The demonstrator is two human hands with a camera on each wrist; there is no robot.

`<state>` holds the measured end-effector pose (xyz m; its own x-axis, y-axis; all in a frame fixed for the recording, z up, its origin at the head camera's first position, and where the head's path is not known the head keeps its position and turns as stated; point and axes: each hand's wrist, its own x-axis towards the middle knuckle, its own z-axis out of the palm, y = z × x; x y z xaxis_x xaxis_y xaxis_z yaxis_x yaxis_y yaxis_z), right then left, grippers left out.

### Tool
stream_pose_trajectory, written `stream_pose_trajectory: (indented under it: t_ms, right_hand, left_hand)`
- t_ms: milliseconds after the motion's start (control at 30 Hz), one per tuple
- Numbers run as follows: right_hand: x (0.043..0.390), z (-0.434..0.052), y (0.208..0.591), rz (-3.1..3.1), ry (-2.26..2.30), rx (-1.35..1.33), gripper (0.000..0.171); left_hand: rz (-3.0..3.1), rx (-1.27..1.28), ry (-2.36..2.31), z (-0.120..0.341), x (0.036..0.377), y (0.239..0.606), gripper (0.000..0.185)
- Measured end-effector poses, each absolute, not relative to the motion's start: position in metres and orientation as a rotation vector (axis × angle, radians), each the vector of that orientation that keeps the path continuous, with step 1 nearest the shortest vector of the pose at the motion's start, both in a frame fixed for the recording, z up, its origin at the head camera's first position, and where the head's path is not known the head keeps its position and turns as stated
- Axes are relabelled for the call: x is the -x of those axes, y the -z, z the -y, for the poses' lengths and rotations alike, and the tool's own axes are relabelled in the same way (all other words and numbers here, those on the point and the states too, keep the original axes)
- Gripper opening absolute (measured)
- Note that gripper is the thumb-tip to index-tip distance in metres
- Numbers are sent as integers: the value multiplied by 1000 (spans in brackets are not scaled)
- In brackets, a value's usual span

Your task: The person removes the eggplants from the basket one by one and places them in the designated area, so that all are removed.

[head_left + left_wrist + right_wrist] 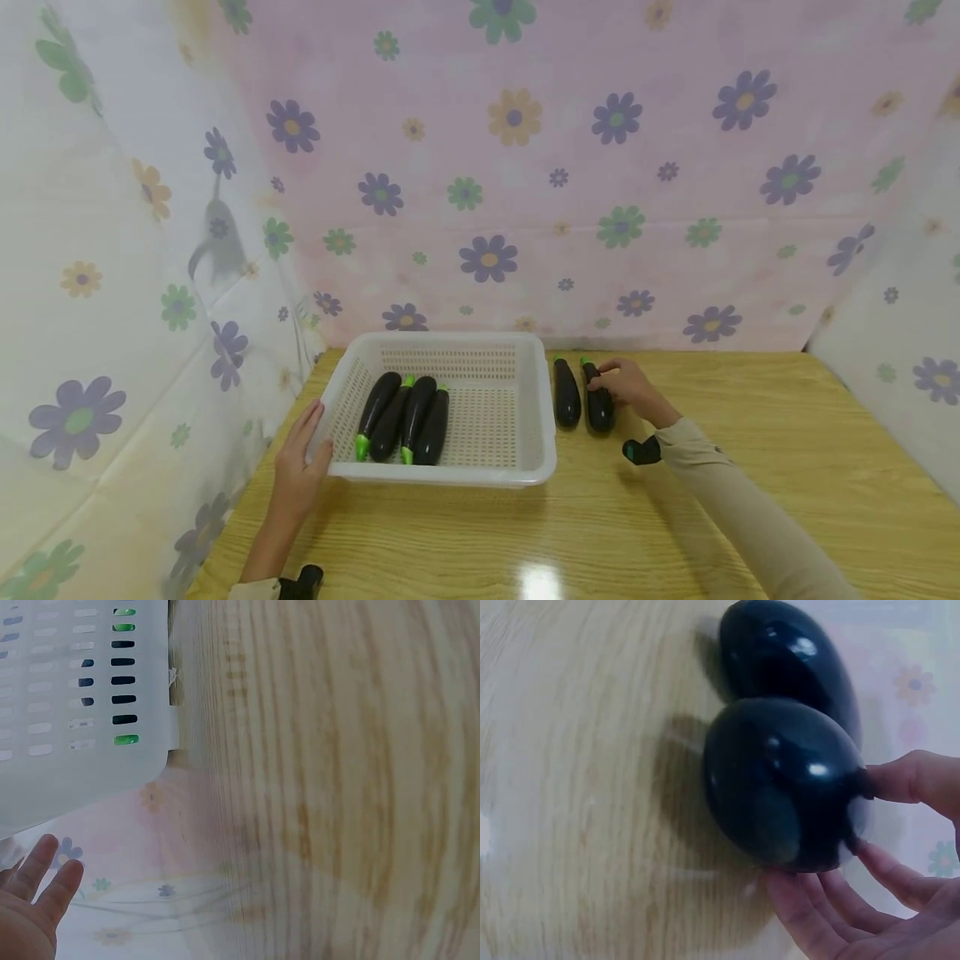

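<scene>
A white perforated basket (525, 392) sits on the wooden table and holds several dark eggplants (405, 417) with green stems, lying side by side at its left. Two more eggplants lie on the table just right of the basket. My right hand (626, 387) grips the right one (598, 400), thumb and fingers curled round its far end; close up, this eggplant (784, 787) fills the right wrist view with the other eggplant (787, 664) behind it. My left hand (300, 467) rests flat against the basket's front left corner (82, 697), fingers straight.
Flowered cloth walls stand behind (525, 167) and on both sides of the table. Bare wooden tabletop (787, 433) stretches to the right and in front of the basket. The table's left edge runs close to the left hand.
</scene>
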<state>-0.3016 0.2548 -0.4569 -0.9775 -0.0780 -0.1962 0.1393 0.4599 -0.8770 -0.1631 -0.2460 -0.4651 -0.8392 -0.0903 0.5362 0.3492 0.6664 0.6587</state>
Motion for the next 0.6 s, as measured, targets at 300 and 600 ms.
stream_pose_trajectory:
  t_ms: [300, 600]
  right_hand:
    - [298, -251, 457, -2627, 1433, -39, 52]
    - [298, -249, 456, -2693, 1375, 21, 51]
  left_hand:
    - [2366, 163, 1073, 246, 163, 464, 54]
    - [2360, 168, 1078, 245, 163, 464, 53]
